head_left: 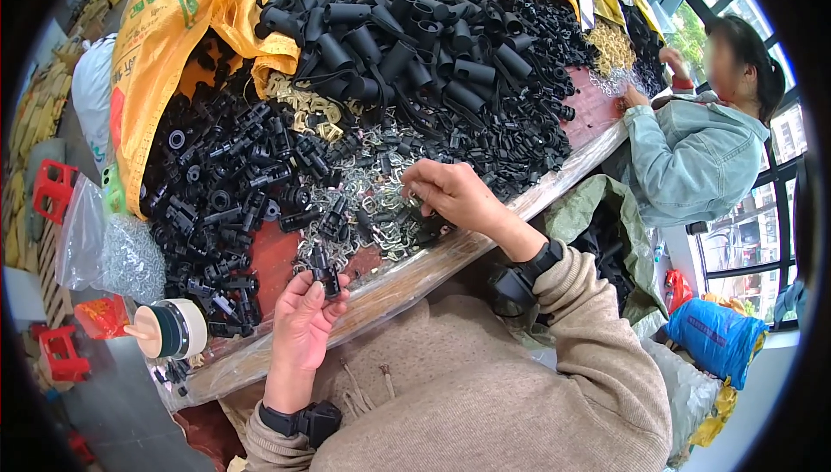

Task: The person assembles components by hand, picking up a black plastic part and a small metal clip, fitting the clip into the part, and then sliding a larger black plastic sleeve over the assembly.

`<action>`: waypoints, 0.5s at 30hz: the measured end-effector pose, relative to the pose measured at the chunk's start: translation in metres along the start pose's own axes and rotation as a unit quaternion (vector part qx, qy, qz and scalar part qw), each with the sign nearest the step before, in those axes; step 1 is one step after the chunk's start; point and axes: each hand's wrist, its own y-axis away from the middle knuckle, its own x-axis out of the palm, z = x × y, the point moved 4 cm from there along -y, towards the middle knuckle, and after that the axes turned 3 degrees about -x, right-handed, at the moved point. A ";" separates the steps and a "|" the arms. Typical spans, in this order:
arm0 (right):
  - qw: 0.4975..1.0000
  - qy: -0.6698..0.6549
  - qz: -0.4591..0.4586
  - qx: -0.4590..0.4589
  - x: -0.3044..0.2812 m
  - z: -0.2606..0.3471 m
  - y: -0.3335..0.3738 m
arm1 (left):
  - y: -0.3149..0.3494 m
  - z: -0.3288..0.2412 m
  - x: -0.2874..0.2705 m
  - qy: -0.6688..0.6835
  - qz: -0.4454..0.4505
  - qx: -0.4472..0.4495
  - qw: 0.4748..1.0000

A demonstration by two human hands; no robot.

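My left hand [307,312], near the table's front edge, grips a small black plastic fitting [325,271] upright between thumb and fingers. Over the pile of bent silvery metal clips [368,182], my right hand [454,197] has its thumb and fingers drawn together. Whatever those fingertips hold, if anything, is too small to make out. Left of the clips lies a heap of similar black plastic fittings [216,169]. Behind them rises a big mound of black tubes with straps [398,48].
A yellow woven sack [164,65] spills over the left side. By the left corner stands a lidded cup [164,331], beside a plastic bag of small metal pieces [130,255]. At the far right a co-worker [692,151] handles parts. A green sack [606,203] borders the table's right front.
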 end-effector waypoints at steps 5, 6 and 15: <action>0.994 -0.104 -0.018 -0.004 0.005 -0.011 0.001 | 0.002 0.000 -0.001 0.004 0.007 -0.001 1.000; 0.992 -0.121 -0.021 -0.003 0.005 -0.013 0.002 | 0.002 0.000 -0.001 0.003 0.009 -0.001 1.000; 0.980 -0.194 0.012 0.042 0.011 -0.012 -0.002 | 0.002 -0.001 -0.002 0.021 0.025 0.005 0.999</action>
